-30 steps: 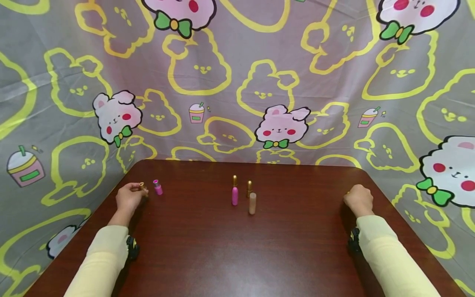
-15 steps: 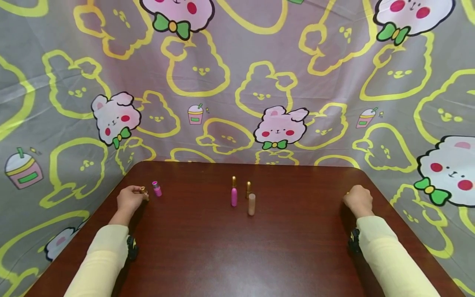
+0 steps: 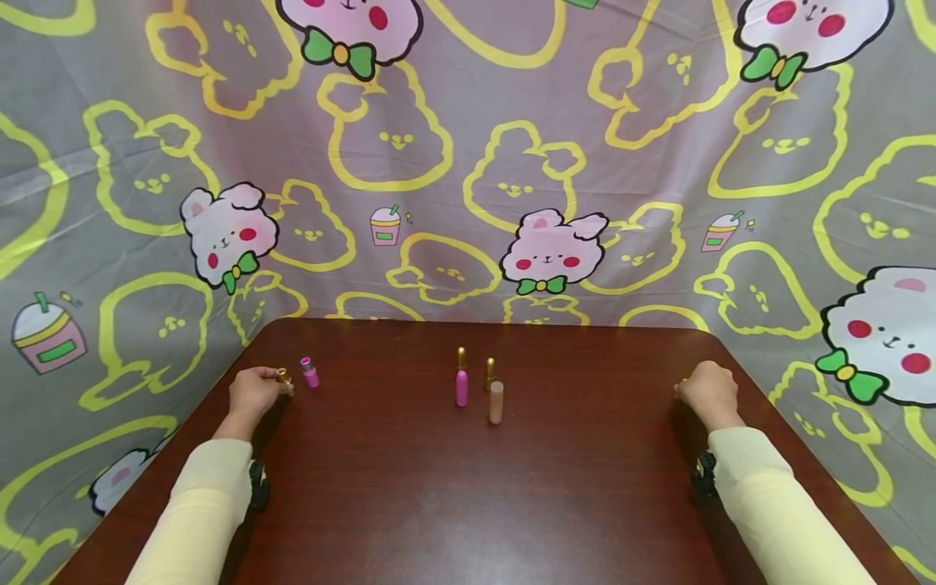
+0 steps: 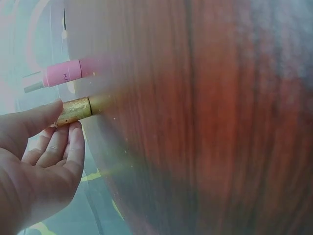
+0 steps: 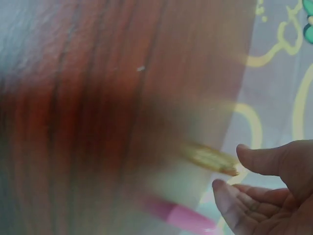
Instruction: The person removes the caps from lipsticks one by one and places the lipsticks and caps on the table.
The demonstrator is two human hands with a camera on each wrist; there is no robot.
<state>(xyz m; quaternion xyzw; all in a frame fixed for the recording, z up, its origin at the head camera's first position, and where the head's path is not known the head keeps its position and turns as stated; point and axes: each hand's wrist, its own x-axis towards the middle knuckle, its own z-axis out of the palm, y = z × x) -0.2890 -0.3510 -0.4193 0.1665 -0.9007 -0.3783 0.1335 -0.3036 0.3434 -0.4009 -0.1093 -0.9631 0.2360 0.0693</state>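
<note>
My left hand (image 3: 252,392) pinches a gold lipstick tube (image 4: 76,110) between thumb and fingers at the table's left side. Just beyond it stands a pink lipstick tube (image 3: 310,374) with a silver collar, untouched. On the right side, my right hand (image 3: 709,390) has its thumb and fingers parted, as the right wrist view shows. A slim gold tube (image 5: 210,159) stands close to the thumb tip, with a gap between the fingertips and no grip on it. Nearby is a blurred pink tube (image 5: 188,218). In the head view the right hand hides most of these two.
Mid-table stand a pink bullet-shaped piece (image 3: 461,390), a gold one (image 3: 461,357) behind it, another gold one (image 3: 490,374) and a tan cylinder (image 3: 496,404). A patterned cloth (image 3: 439,162) hangs around the brown table (image 3: 468,487).
My right hand has shifted slightly to the right, and its fingers have come away from the gold tube. The left hand stays nearly still, with the gold lipstick tube a little lower.
</note>
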